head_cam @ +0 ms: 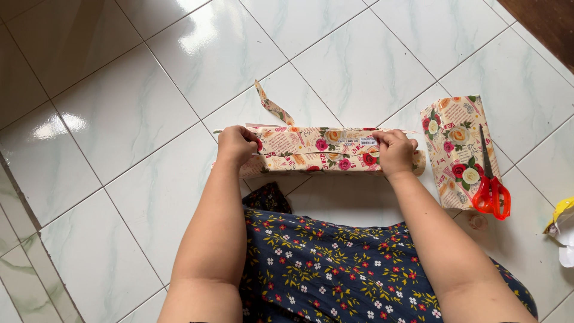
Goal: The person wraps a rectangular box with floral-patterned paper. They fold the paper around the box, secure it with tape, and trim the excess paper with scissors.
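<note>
One long box wrapped in cream paper printed with red and yellow roses (317, 149) lies on the glossy white marble-veined floor tiles (137, 119), just in front of the person's lap, its long axis running left to right across the view. Two bare hands work it: the left hand (237, 145) pinches the paper seam at the box's left end, fingers closed on the fold, and the right hand (394, 151) presses and grips the paper near the right end. A small white rectangular sticker (359, 142) sits on the top face, just left of the right hand. One loose strip of the same rose paper (272, 106) curls upward from the box's far left corner. To the right lies one spare roll of matching wrapping paper (454, 149), with a single pair of red-handled scissors (490, 179) resting on it, blades pointing away from the person. A yellow and white scrap (562, 230) shows at the right edge.
</note>
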